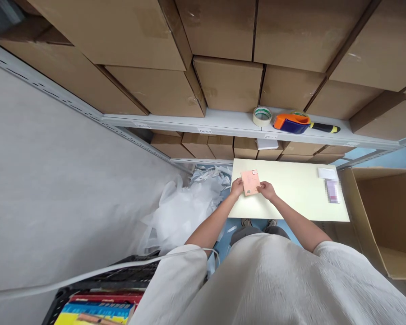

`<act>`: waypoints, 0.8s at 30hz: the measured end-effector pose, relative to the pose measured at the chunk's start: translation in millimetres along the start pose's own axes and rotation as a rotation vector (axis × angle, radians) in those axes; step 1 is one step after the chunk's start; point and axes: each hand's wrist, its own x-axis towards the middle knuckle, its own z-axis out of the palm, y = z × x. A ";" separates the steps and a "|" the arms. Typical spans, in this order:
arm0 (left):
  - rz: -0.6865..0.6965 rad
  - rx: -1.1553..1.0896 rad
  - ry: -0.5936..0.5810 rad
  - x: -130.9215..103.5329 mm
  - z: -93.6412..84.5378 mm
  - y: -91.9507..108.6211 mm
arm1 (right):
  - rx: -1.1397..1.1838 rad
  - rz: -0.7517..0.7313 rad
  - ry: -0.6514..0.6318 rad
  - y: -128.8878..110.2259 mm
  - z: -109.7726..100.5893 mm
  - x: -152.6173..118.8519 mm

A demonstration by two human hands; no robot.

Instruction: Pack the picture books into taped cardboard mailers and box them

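A flat pink booklet [251,182], with a barcode at its lower left and a red-edged label at the top right, is held above the pale yellow table [291,198]. My left hand [237,187] grips its left edge between thumb and fingers. At the lower right edge, my right hand [266,190] pinches it, the thumb on the front face. Over at the right end of the table lie a white slip [326,173] and a blurred purplish item [332,191], both apart from my hands.
Cardboard boxes [228,85] fill the shelves ahead. A tape roll [262,116] and an orange tape dispenser [292,123] sit on the shelf edge. A large open carton [389,216] stands right. White plastic bags [179,212] and a black crate [101,280] are at left.
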 end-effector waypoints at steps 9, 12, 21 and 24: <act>-0.035 -0.147 -0.091 -3.0 15.7 12.5 | -0.140 -0.213 0.108 -24.7 6.2 -9.3; -0.029 -0.259 -0.102 -3.6 21.2 15.1 | -0.276 -0.379 0.054 -31.8 11.9 -17.5; 0.012 -0.051 0.061 7.8 5.3 -6.4 | -0.557 -0.559 -0.090 -20.2 23.0 -23.3; 0.040 0.109 0.054 14.1 2.0 -19.1 | -0.705 -0.465 -0.101 -7.2 26.0 -22.7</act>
